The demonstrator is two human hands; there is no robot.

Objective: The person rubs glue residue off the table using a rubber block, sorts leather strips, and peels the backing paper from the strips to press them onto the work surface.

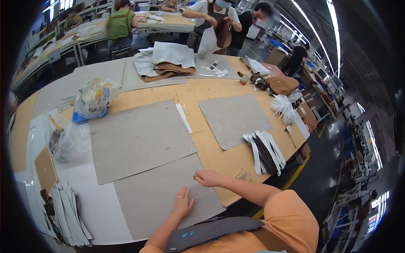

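My left hand (183, 203) lies flat on a grey board (147, 206) at the table's near edge, fingers stretched out, a ring on one of them. Just to its right, my right hand (205, 178) is closed, with the fingers pinched together near the board's right edge. Whatever it may hold is too small to make out. A larger grey board (139, 139) lies ahead of both hands, partly over the nearer one. Beyond my right hand, another grey board (236, 120) rests on the tan tabletop (215, 162).
White and dark strips (265, 152) lie at the right edge, more strips (69, 215) at the lower left. Plastic bags (95, 99) and a blue tray (80, 117) stand left. Folded white and brown pieces (164, 61) lie at the back, where a person (211, 25) handles brown material.
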